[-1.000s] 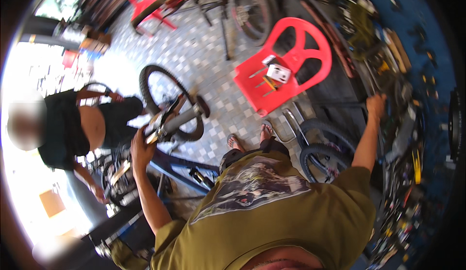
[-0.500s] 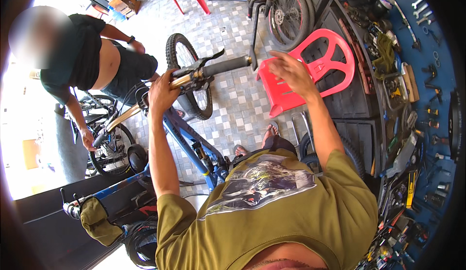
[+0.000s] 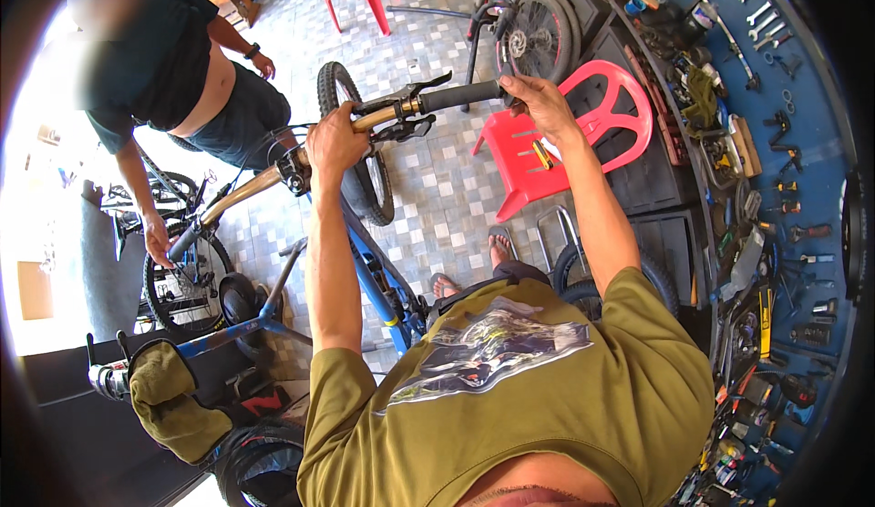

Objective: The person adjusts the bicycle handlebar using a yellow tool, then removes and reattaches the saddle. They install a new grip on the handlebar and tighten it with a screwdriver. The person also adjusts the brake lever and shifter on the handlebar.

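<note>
A blue mountain bike [image 3: 369,261] stands before me, its gold handlebar [image 3: 375,119] running across to the right. My left hand [image 3: 335,150] is wrapped around the bar near the stem. At the bar's right end is a black rubber grip [image 3: 456,97]. My right hand [image 3: 544,108] closes on that grip's outer end, thumb and fingers together; its palm side is hidden. A brake lever [image 3: 428,85] sits between my hands. Past the stem, the bar's other grip [image 3: 185,243] is beside a co-worker's hand [image 3: 157,241].
A red plastic chair [image 3: 519,156] stands under my right forearm, a yellow-and-black tool [image 3: 544,154] on its seat. The co-worker [image 3: 210,97] stands at the left. Tools cover a blue wall panel [image 3: 775,78] at the right. Another bike's wheel [image 3: 542,33] is behind the chair.
My right hand, open and apart from the bar before, has come onto the grip's end. The handlebar's right end has moved slightly right. The yellow-and-black tool now shows on the chair.
</note>
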### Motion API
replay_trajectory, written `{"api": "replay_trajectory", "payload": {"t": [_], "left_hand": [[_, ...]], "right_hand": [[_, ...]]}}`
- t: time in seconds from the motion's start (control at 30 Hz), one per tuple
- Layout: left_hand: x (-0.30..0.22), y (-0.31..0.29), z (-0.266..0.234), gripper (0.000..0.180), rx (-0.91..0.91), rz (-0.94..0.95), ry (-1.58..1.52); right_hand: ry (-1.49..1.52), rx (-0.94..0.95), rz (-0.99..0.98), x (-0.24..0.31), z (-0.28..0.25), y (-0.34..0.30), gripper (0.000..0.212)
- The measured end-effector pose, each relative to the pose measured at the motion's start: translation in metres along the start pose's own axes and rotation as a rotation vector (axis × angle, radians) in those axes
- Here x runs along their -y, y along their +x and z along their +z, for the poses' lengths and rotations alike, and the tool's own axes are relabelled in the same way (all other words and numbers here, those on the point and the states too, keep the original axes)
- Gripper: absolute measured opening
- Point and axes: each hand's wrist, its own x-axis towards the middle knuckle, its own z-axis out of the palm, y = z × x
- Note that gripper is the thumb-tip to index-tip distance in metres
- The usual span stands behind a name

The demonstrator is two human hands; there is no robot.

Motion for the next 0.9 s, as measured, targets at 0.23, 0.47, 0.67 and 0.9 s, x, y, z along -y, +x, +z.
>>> {"api": "replay_trajectory", "payload": {"t": [0.23,0.47,0.67,0.9], "left_hand": [[-0.014,0.005,0.001,0.035,0.002,-0.032,0.013],[-0.021,0.005,0.014,0.033,-0.071,0.019,-0.001],[-0.047,0.017,0.033,0.037,-0.053,0.098,0.022],[-0.063,0.015,0.033,0.036,0.018,0.074,0.056]], "right_hand": [[0.005,-0.025,-0.021,-0.012,-0.019,0.027,0.047],[-1.102,-0.359,-0.804,0.061,0.034,-0.008,0.067],[-1.531,0.152,-0.528,0.058,0.071,-0.006,0.069],[-1.678,0.147,-0.478,0.031,0.046,0.035,0.06]]}}
